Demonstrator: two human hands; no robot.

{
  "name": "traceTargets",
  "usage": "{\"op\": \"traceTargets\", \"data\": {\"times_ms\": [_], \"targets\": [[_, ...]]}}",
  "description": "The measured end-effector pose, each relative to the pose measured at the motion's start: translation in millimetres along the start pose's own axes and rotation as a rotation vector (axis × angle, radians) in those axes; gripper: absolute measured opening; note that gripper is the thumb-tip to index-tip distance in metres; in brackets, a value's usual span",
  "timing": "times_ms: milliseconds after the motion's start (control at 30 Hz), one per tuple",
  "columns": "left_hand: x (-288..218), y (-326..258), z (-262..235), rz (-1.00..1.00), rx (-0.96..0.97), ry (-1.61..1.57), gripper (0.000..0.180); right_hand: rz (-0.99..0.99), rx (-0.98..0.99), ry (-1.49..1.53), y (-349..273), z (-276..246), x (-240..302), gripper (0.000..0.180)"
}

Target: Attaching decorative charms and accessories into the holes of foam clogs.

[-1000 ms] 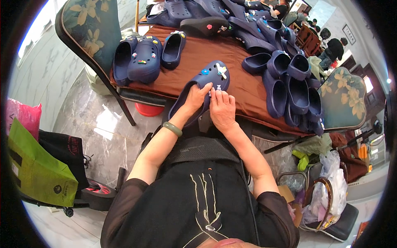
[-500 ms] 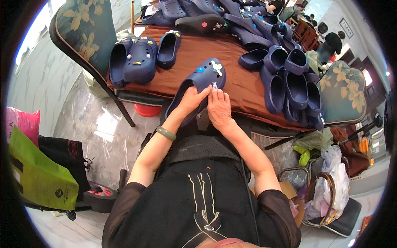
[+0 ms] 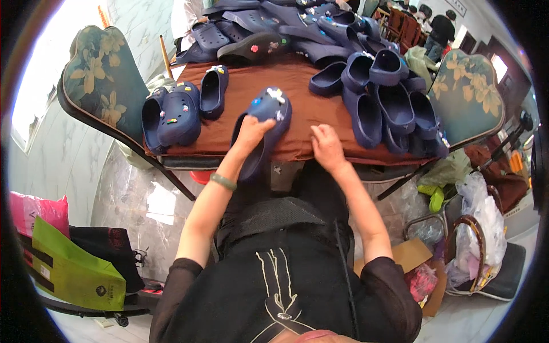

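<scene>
A navy clog (image 3: 260,108) stands on its heel end, tilted, at the front edge of the cloth-covered table. My left hand (image 3: 251,134) grips it by the side of its opening, thumb across the upper. A white charm (image 3: 275,95), a blue charm (image 3: 255,102) and a small pale charm (image 3: 279,116) sit on its toe. To the right, apart from the clog, my right hand (image 3: 328,147) hovers over the table edge with its fingers curled in. Whether anything lies inside those fingers is hidden.
Decorated navy clogs (image 3: 180,123) stand at the left of the brown cloth (image 3: 234,80). Stacked plain clogs (image 3: 394,106) occupy the right side, with a heap of clogs (image 3: 257,23) behind. Floral chairs (image 3: 94,86) flank the table. Bags (image 3: 77,268) hang at lower left.
My right hand has come off the clog's charm and moved right, fingers curled. My left hand still holds the clog, now a little further left in view. The whole view has shifted.
</scene>
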State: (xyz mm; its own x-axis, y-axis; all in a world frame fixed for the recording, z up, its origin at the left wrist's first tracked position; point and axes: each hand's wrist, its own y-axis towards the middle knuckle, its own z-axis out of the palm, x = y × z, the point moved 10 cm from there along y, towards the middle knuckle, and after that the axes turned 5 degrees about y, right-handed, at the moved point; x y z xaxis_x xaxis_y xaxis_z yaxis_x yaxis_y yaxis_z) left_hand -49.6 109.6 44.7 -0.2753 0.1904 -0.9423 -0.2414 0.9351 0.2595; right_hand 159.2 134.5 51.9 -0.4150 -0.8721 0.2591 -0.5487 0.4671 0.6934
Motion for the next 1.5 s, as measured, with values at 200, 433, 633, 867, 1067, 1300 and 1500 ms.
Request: {"op": "traceTargets", "data": {"times_ms": [200,433,633,867,1067,1300,1500], "targets": [[-20.9,72.0,11.3,-0.106,-0.117,-0.025,0.030,0.035,-0.080,-0.011,2.1,-11.9,-73.1,0.014],[-37.5,57.5,14.2,0.130,0.087,0.198,0.045,0.054,-0.242,-0.133,0.9,-7.2,-72.2,0.012],[-26.6,-29.4,-5.0,0.475,-0.106,1.062,0.050,0.060,-0.272,-0.145,-3.6,-29.1,-62.6,0.009],[0.6,-101.1,7.4,0.484,0.060,1.187,0.059,0.062,-0.268,-0.169,-3.9,-11.4,-66.6,0.014],[-16.0,-85.6,30.9,0.570,-0.169,1.068,0.045,0.127,-0.220,-0.177,-9.5,-17.3,-64.2,0.010],[-23.9,-18.4,39.7,0.401,-0.237,0.961,0.047,0.114,-0.178,-0.231,2.5,-2.5,-69.6,0.012],[-27.7,29.4,80.4,0.177,-0.189,0.973,0.080,0.126,-0.211,-0.268,0.0,-10.1,-69.8,0.014]]}}
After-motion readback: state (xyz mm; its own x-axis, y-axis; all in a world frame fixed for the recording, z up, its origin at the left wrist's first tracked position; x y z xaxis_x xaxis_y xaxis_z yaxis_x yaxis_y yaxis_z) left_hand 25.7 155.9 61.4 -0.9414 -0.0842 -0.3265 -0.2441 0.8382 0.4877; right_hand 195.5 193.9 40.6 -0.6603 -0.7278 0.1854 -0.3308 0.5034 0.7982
